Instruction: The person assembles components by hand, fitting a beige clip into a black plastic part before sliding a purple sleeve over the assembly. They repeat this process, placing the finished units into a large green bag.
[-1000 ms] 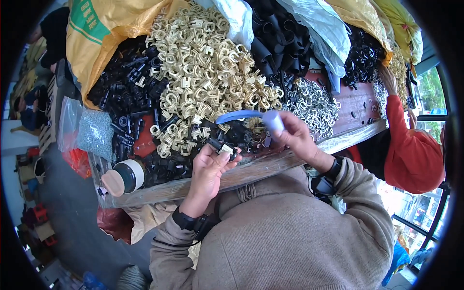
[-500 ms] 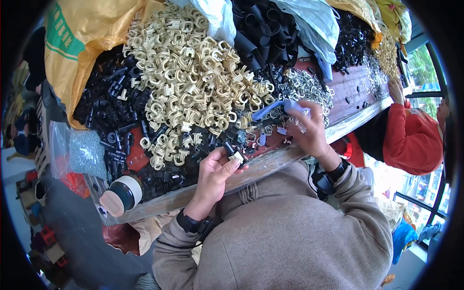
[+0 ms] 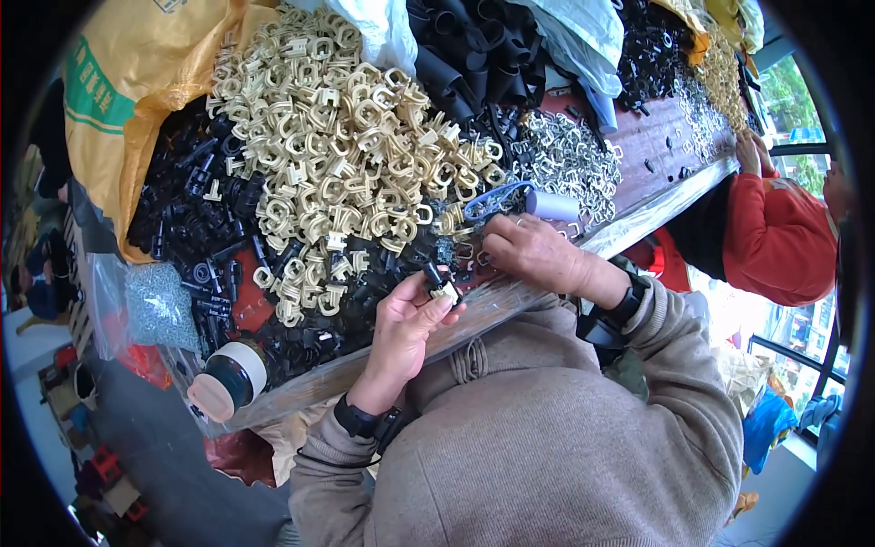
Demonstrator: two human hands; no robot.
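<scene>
My left hand [image 3: 410,330] is closed around a small black plastic fitting with a cream clip [image 3: 444,290] at its end, just above the table's front edge. To its right, my right hand [image 3: 538,255] bends down to the tabletop with its fingers drawn together; whatever they pinch is hidden. Right behind that hand lies a grey-violet cylinder [image 3: 552,206] with a blue strap [image 3: 497,201]. A large heap of cream plastic clips [image 3: 351,146] rises beyond my left hand. Small metal rings [image 3: 583,164] are piled beyond my right hand.
Black plastic parts [image 3: 196,182] cover the table's left side, near a bag of small pale-blue pieces [image 3: 159,305] and a jar [image 3: 235,372]. Black tubes [image 3: 474,59] lie at the back. A person in a red sleeve [image 3: 779,237] works at the right end.
My right hand has come down and left to the tabletop, its fingers now together. The grey-violet cylinder now rests clear of the fingers. My left hand keeps its hold on the black fitting.
</scene>
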